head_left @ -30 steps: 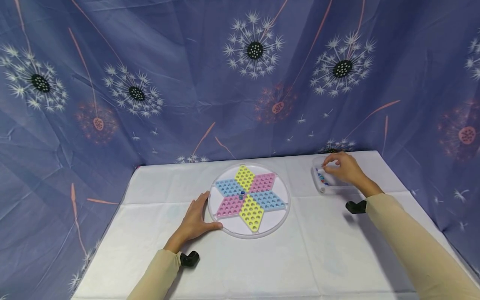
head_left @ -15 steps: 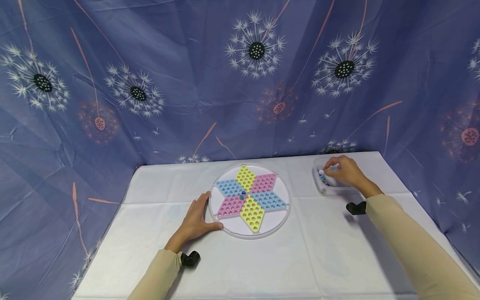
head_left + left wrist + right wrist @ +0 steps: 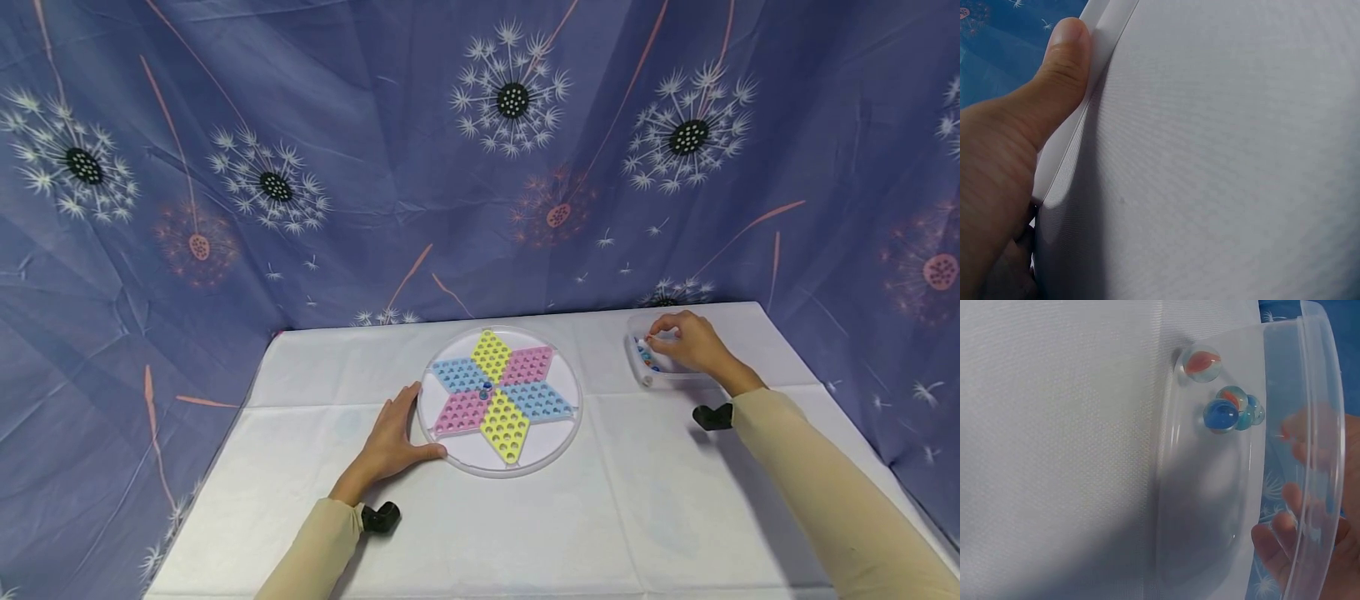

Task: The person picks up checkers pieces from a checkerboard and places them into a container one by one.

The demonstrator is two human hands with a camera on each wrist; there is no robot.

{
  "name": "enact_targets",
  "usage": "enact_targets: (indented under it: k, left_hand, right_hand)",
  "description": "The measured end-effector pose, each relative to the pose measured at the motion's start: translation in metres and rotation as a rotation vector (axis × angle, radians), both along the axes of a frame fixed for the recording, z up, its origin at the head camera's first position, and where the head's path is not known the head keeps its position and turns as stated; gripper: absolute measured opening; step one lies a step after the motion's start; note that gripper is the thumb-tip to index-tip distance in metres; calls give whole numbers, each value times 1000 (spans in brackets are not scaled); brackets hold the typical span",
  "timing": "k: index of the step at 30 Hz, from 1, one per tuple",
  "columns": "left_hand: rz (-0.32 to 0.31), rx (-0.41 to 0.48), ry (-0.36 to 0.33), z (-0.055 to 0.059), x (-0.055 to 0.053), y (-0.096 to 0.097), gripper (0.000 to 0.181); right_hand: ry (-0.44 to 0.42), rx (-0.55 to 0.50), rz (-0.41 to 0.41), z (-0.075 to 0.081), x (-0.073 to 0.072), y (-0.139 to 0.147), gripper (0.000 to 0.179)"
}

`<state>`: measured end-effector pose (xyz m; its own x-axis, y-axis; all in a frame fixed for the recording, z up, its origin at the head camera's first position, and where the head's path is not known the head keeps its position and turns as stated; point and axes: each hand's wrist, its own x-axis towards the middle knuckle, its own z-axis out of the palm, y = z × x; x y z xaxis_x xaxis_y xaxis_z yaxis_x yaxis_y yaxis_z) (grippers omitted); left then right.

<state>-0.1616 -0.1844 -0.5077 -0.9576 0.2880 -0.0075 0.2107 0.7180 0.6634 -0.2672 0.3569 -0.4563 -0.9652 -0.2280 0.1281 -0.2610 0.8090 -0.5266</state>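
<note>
A round white Chinese checkers board [image 3: 551,437] with a yellow, pink and blue star lies mid-table, with a couple of marbles [image 3: 483,394] near its center. My left hand [image 3: 390,437] rests at the board's left rim, fingers and thumb spread; in the left wrist view the thumb [image 3: 1063,69] presses along the rim. My right hand [image 3: 693,342] is over a clear plastic box [image 3: 675,381], thumb and index fingertips pinched together. Through the box wall in the right wrist view, a small reddish bit, apparently a marble [image 3: 1285,433], shows at those fingertips. Several glass marbles [image 3: 1220,415] lie inside the box.
A white cloth [image 3: 525,533] covers the table. Behind it hangs a blue curtain [image 3: 360,167] printed with dandelions. Each wrist bears a black camera [image 3: 380,517]. The box stands near the table's back right, apart from the board.
My right hand has lowered slightly over the box, its fingertips staying pinched. The left hand keeps its place at the board's rim, and the marbles on the board stay put.
</note>
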Motion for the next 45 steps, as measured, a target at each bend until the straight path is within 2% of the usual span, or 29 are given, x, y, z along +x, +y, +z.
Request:
enact_targets:
  k: [3,6,19,23,30,38,45]
  left_hand:
    - [0,3,4,0,0,0,126]
    - [-3,3,10,0,0,-1,126]
    - [-11,-1,31,-1,0,-1,124]
    - [-12,-1,29,-2,0,-1,124]
    - [-17,8,76,-2,1,-1,123]
    - [-15,4,62,0,1,0,124]
    - [-11,-1,51,0,0,0,124]
  right_hand:
    - [-3,8,-12,0,0,0,39]
    - [1,11,-12,0,-1,1,47]
    - [21,27,-1,5,2,0,45]
    - [10,41,10,13,4,-3,45]
    - [2,82,29,30,4,-5,44]
    - [38,68,78,42,1,-10,44]
    - [18,36,117,53,2,-20,52]
